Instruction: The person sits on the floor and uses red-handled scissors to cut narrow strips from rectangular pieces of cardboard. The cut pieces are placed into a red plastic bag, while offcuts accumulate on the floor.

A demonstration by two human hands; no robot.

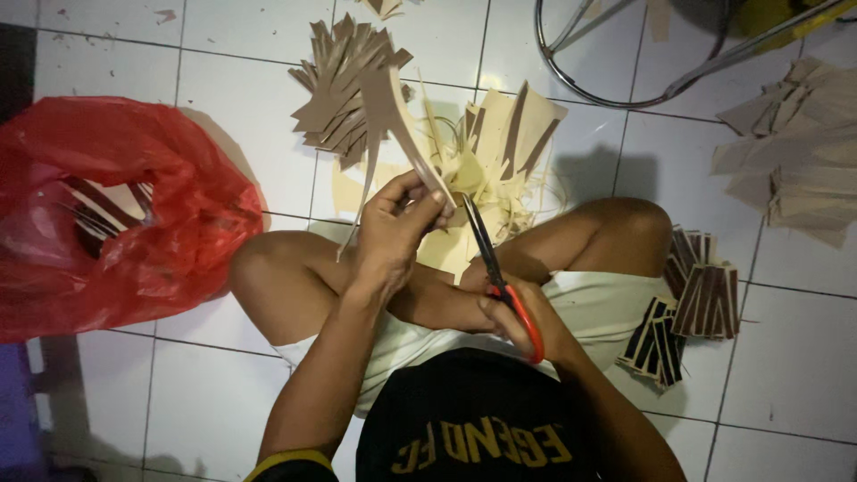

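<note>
The person sits cross-legged on a white tiled floor [223, 393], seen from above.

Left hand [397, 228]: closed in a pinch on a brown cardboard strip [393, 107]. The strip stands up and away from the hand, curving toward the top of the frame, and a thinner sliver hangs down from it beside the wrist.

Right hand [518, 326]: closed around the red handles of a pair of scissors [491, 259]. The dark blades point up and to the left, their tips meeting the lower end of the strip just beside the left fingers. Whether the blades are parted cannot be told.

Surroundings:
- A heap of cut brown strips [344, 85] lies on the floor beyond the hands.
- Pale yellow sheets with thin offcuts [500, 138] lie just right of that heap, in front of the knees.
- A red plastic bag [116, 205] sits open at the left, touching the left knee, with dark striped pieces inside.
- Stacks of dark striped cards [692, 303] rest beside the right thigh.
- A further pile of brown paper pieces [794, 152] lies at the right edge.
- A metal ring of a stool base [625, 54] stands at the top.
</note>
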